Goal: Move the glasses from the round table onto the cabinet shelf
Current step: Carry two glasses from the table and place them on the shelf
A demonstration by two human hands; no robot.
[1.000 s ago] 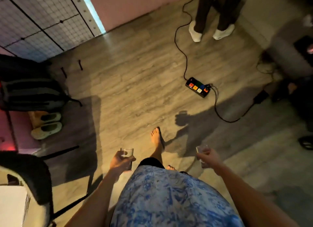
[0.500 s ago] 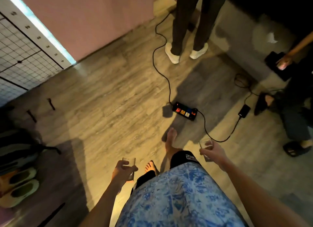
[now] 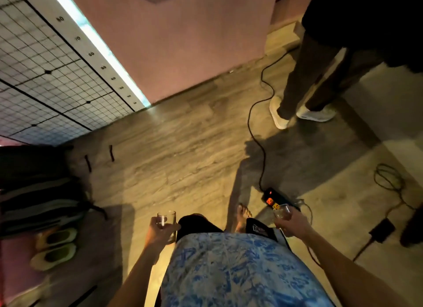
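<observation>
1. Since half a second ago the view has swung: the power strip (image 3: 278, 199) now lies just beside the right hand, the standing person's shoes (image 3: 299, 114) sit farther off, and both glasses have stayed gripped at waist height.
2. Left hand (image 3: 160, 230) is wrapped around an upright clear glass (image 3: 167, 222), held over the wooden floor (image 3: 183, 158).
3. Right hand (image 3: 294, 223) grips a second glass (image 3: 283, 211), which looks slightly tilted; motion blur hides the detail.
4. Neither the round table nor the cabinet shelf is in view, so this appears to be the carrying step, mid-walk.
5. Next move calls for stepping clear of the black cable (image 3: 258, 132) and strip, keeping both glasses level, then finding the shelf and setting each down one at a time.
</observation>
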